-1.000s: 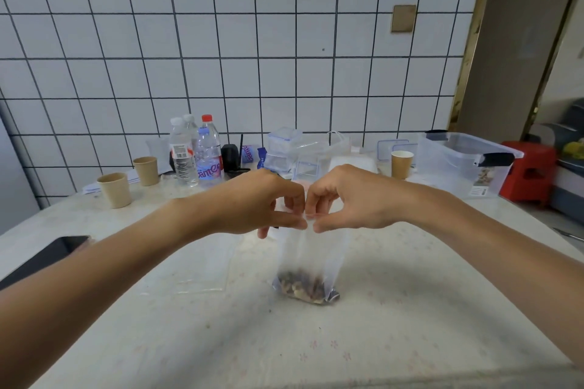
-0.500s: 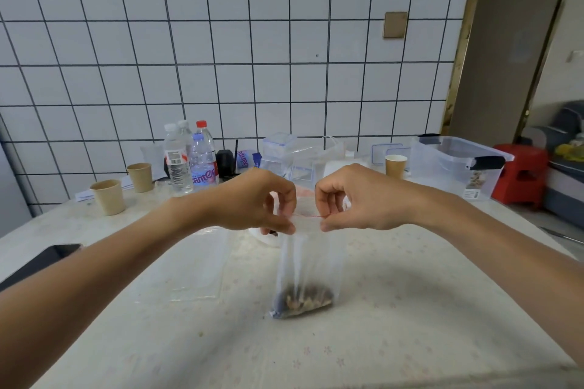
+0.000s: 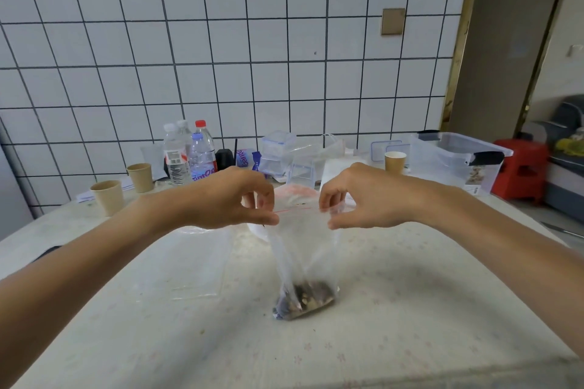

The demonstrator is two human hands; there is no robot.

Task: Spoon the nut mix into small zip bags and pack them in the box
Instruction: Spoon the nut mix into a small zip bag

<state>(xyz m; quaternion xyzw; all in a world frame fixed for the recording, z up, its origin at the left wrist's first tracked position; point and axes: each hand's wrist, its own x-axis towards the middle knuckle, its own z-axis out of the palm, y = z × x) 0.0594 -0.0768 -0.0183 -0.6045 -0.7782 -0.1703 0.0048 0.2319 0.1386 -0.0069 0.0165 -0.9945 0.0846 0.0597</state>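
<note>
A clear zip bag [image 3: 301, 257] with a red zip line stands upright on the table, a small heap of nut mix [image 3: 305, 298] at its bottom. My left hand [image 3: 232, 197] pinches the left end of its top edge. My right hand [image 3: 363, 197] pinches the right end, and the zip strip stretches straight between them. A large clear plastic box [image 3: 458, 161] with a black latch stands at the back right. Empty zip bags [image 3: 189, 262] lie flat on the table left of the filled one.
Water bottles [image 3: 189, 151], two paper cups [image 3: 109, 197] and small clear containers [image 3: 278, 151] line the back by the tiled wall. Another paper cup [image 3: 395, 161] stands near the box. A dark phone [image 3: 47, 253] lies at the left edge. A red stool [image 3: 521, 167] stands beyond the table.
My hands have slid apart along the bag's top, from touching at the middle to its two ends. The bag has stayed standing on the table.
</note>
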